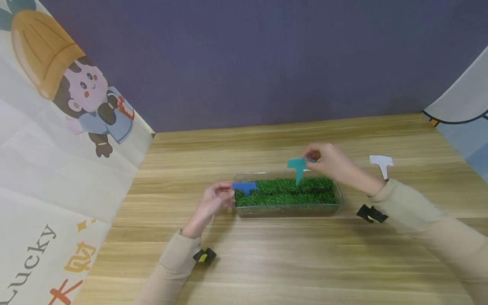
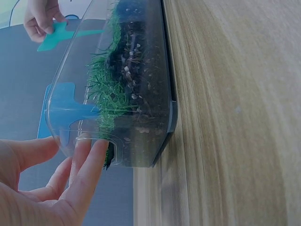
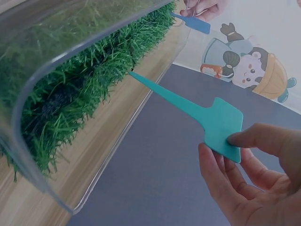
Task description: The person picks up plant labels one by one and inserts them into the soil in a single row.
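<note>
Plant tags: teal (image 1: 298,167), blue (image 1: 244,186), white (image 1: 381,162).

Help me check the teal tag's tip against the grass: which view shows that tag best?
The right wrist view: the teal tag fills the frame, its head pinched by the right hand, its tip at the grass. The head view shows it small above the tray; the left wrist view shows only part, far off.

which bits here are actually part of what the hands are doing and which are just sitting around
In use:
- teal plant tag, pinched by the right hand, tip at the grass
- blue plant tag, standing in the grass beside the left hand
- clear tray of grass

Lying about:
- white plant tag, flat on the table to the right
- cartoon cloth at the left
</note>
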### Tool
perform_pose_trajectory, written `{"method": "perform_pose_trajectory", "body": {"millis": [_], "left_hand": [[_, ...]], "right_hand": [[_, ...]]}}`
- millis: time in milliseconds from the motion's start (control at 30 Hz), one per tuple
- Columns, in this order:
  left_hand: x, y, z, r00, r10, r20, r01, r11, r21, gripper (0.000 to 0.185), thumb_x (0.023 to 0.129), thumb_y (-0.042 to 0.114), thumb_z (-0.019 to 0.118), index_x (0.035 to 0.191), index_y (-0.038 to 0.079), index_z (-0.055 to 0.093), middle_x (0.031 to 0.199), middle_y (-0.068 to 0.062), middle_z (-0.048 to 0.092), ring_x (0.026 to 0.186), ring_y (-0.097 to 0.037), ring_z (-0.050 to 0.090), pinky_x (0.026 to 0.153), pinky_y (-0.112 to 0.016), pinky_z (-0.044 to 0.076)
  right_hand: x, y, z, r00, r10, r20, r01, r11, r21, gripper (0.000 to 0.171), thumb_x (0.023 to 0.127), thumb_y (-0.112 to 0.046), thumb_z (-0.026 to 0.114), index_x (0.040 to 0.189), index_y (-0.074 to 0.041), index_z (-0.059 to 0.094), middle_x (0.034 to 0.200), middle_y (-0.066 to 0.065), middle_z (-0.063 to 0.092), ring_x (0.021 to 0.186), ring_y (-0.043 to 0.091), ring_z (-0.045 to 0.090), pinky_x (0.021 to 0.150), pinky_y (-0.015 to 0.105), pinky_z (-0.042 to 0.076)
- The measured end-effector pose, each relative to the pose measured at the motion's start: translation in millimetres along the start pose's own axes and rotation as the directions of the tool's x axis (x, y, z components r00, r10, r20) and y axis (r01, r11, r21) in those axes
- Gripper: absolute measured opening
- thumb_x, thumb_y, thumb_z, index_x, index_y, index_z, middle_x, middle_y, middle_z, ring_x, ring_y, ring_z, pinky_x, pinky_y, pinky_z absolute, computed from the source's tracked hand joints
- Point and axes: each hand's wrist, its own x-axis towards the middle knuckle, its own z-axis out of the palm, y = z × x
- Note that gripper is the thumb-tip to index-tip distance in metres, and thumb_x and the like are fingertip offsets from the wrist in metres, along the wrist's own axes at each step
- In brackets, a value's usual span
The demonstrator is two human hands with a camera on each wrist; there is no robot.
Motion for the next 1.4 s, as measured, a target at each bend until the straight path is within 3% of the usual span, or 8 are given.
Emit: {"method": "perform_pose_trajectory", "body": {"millis": [333,633,967,1400], "left_hand": [[0.7,-1.6,-0.5,1.0,0.014,0.005,-0.014,1.0,-0.005,0.028,0.083,-0.001,0.055,0.11,-0.006,0.051,0.096,-0.013,0.055,0.072,-0.015,0.057,0.066,-0.028,0.054],[1.2,-1.5,-0.1,1.0,0.007,0.012,-0.007,1.0,-0.001,0.03,0.083,0.0,0.055,0.112,-0.005,0.051,0.097,-0.013,0.055,0.078,-0.021,0.058,0.069,-0.03,0.054],[1.2,-1.3,-0.4,1.0,0.009,0.017,-0.01,1.0,0.004,0.03,0.084,0.0,0.055,0.112,-0.006,0.05,0.098,-0.015,0.054,0.082,-0.027,0.058,0.07,-0.031,0.054],[0.7,-0.7,-0.8,1.0,0.011,0.014,-0.011,1.0,0.008,0.03,0.083,0.001,0.056,0.112,-0.006,0.051,0.097,-0.014,0.054,0.078,-0.022,0.058,0.068,-0.029,0.054]], "right_hand": [[6.1,-5.2,9.7,1.0,-0.028,0.007,0.028,1.0,0.001,0.013,0.079,0.0,0.057,0.09,0.002,0.061,0.079,0.01,0.062,0.07,0.02,0.057,0.056,0.027,0.047],[11.7,-9.8,19.5,0.998,-0.053,0.019,0.053,0.999,-0.002,0.012,0.078,-0.001,0.058,0.09,0.002,0.061,0.079,0.008,0.062,0.072,0.019,0.056,0.064,0.029,0.05],[17.1,-14.4,31.7,0.997,-0.055,0.049,0.053,0.998,0.043,0.011,0.077,-0.002,0.06,0.088,0.0,0.061,0.075,0.006,0.06,0.067,0.015,0.053,0.06,0.026,0.049],[21.6,-20.5,43.7,0.995,-0.065,0.07,0.062,0.997,0.045,0.013,0.075,0.001,0.06,0.088,0.0,0.061,0.074,0.005,0.059,0.067,0.015,0.052,0.06,0.025,0.047]]}}
